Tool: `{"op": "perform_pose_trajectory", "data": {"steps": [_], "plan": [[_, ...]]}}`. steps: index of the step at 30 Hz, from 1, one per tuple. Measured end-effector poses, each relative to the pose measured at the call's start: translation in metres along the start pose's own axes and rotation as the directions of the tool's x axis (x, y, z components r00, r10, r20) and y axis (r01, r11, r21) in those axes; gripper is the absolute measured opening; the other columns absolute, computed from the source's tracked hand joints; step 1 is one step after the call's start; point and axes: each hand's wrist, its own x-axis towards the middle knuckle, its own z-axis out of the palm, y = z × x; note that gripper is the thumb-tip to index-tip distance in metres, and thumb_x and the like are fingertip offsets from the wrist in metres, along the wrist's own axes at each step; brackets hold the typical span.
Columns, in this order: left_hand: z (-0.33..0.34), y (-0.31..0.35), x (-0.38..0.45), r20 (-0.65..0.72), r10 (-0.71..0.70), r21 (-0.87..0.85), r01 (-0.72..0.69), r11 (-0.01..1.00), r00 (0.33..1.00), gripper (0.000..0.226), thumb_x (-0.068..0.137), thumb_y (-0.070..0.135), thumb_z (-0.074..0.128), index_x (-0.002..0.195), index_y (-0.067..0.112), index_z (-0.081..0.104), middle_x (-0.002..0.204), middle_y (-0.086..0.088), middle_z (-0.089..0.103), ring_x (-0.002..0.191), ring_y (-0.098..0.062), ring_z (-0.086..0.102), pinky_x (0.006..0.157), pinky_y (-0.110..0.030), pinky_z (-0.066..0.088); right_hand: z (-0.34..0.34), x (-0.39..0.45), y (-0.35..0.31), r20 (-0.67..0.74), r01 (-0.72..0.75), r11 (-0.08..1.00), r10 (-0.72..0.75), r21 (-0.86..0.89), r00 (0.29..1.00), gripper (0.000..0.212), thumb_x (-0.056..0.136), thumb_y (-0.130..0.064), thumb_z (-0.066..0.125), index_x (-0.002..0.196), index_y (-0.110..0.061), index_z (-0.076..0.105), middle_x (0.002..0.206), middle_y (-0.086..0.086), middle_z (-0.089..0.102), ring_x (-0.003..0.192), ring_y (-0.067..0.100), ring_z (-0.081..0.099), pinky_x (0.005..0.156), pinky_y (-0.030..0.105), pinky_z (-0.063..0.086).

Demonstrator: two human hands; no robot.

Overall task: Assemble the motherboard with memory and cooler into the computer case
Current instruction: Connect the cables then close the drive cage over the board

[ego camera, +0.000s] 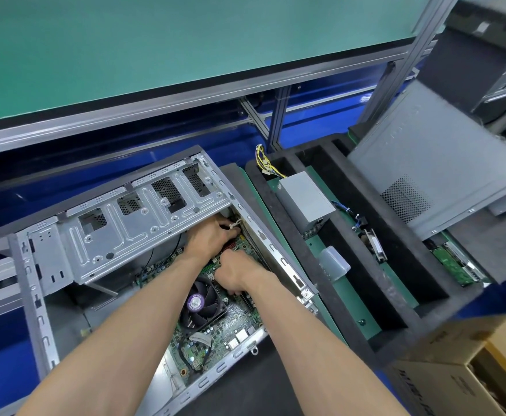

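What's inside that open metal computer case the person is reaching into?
Inside the computer case lies a green motherboard with a black cooler fan. The left hand and right hand cover the board's upper part; a metal drive bracket hides the rest.

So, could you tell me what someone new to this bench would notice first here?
Most likely the two bare forearms reaching into the open computer case, with the left hand and right hand working close together on the green motherboard near the case's right wall. Just below them sits the black cooler fan with its purple label. To the right, a grey power supply lies in a black foam tray.
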Motion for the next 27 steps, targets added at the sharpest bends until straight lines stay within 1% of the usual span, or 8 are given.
{"op": "perform_pose_trajectory", "data": {"steps": [5, 10, 12, 16, 19, 23, 25, 27], "plan": [[-0.001, 0.003, 0.004, 0.025, -0.013, 0.024, 0.012, 1.000, 1.000, 0.032, 0.084, 0.048, 0.072, 0.112, 0.032, 0.067, 0.113, 0.004, 0.069, 0.083, -0.013, 0.053, 0.070, -0.024, 0.035, -0.001, 0.000, -0.001, 0.009, -0.005, 1.000, 0.004, 0.004, 1.000, 0.016, 0.088, -0.009, 0.041, 0.075, -0.004, 0.049, 0.071, 0.015, 0.058, 0.079, 0.034, 0.066, 0.083, 0.044, 0.057], [0.003, 0.001, 0.007, 0.058, -0.017, 0.031, 0.015, 0.999, 0.998, 0.038, 0.088, 0.047, 0.068, 0.122, 0.030, 0.066, 0.124, 0.001, 0.067, 0.094, -0.016, 0.058, 0.076, -0.023, 0.035, 0.000, 0.002, -0.001, 0.018, -0.014, 1.000, 0.014, 0.015, 1.000, 0.015, 0.087, -0.009, 0.041, 0.076, -0.004, 0.049, 0.083, 0.016, 0.060, 0.083, 0.035, 0.066, 0.085, 0.045, 0.056], [0.004, 0.000, 0.006, 0.054, -0.026, 0.019, 0.025, 1.000, 0.998, 0.040, 0.088, 0.048, 0.068, 0.124, 0.029, 0.066, 0.127, 0.000, 0.066, 0.102, -0.018, 0.061, 0.077, -0.022, 0.035, 0.000, 0.001, -0.001, 0.018, -0.016, 1.000, 0.016, 0.019, 1.000, 0.012, 0.089, -0.010, 0.041, 0.084, -0.003, 0.050, 0.094, 0.019, 0.061, 0.089, 0.037, 0.065, 0.087, 0.045, 0.055], [0.004, -0.003, 0.001, 0.011, 0.006, 0.006, -0.006, 1.000, 1.000, 0.042, 0.088, 0.052, 0.067, 0.124, 0.030, 0.068, 0.125, 0.001, 0.067, 0.098, -0.016, 0.060, 0.077, -0.023, 0.037, 0.000, -0.001, 0.000, 0.020, -0.009, 0.999, 0.008, 0.038, 1.000, 0.013, 0.090, -0.011, 0.042, 0.099, -0.005, 0.050, 0.112, 0.024, 0.061, 0.098, 0.039, 0.062, 0.086, 0.043, 0.054], [0.003, -0.005, -0.003, -0.023, 0.048, 0.020, -0.047, 0.999, 0.999, 0.038, 0.087, 0.055, 0.066, 0.117, 0.034, 0.071, 0.109, 0.000, 0.073, 0.086, -0.014, 0.060, 0.071, -0.025, 0.040, 0.001, -0.002, 0.001, 0.020, -0.011, 0.999, 0.010, 0.039, 1.000, 0.020, 0.091, -0.012, 0.042, 0.105, -0.003, 0.053, 0.118, 0.023, 0.056, 0.102, 0.039, 0.059, 0.076, 0.038, 0.047], [-0.002, -0.003, -0.008, -0.017, 0.055, 0.032, -0.055, 0.998, 0.998, 0.028, 0.088, 0.041, 0.064, 0.115, 0.040, 0.071, 0.103, 0.004, 0.074, 0.070, -0.012, 0.061, 0.061, -0.018, 0.043, 0.002, -0.004, 0.001, 0.016, 0.003, 0.999, -0.003, 0.032, 1.000, 0.007, 0.090, -0.012, 0.043, 0.087, -0.007, 0.047, 0.103, 0.018, 0.054, 0.090, 0.034, 0.054, 0.070, 0.036, 0.043], [-0.004, -0.001, -0.010, -0.015, 0.075, 0.042, -0.074, 0.996, 0.997, 0.032, 0.086, 0.027, 0.059, 0.113, 0.039, 0.072, 0.106, 0.007, 0.073, 0.066, -0.012, 0.063, 0.059, -0.018, 0.041, 0.002, -0.004, 0.002, 0.008, 0.002, 1.000, -0.003, 0.029, 1.000, 0.015, 0.090, -0.012, 0.043, 0.075, -0.010, 0.042, 0.095, 0.014, 0.049, 0.085, 0.032, 0.052, 0.068, 0.037, 0.043], [-0.004, -0.001, -0.011, -0.025, 0.114, 0.051, -0.112, 0.992, 0.993, 0.033, 0.084, 0.022, 0.059, 0.111, 0.035, 0.073, 0.119, 0.008, 0.070, 0.074, -0.016, 0.065, 0.066, -0.020, 0.041, 0.001, -0.005, 0.002, 0.005, 0.001, 1.000, -0.001, 0.024, 1.000, 0.021, 0.090, -0.012, 0.043, 0.070, -0.012, 0.038, 0.094, 0.013, 0.049, 0.084, 0.032, 0.052, 0.068, 0.037, 0.044]]}}
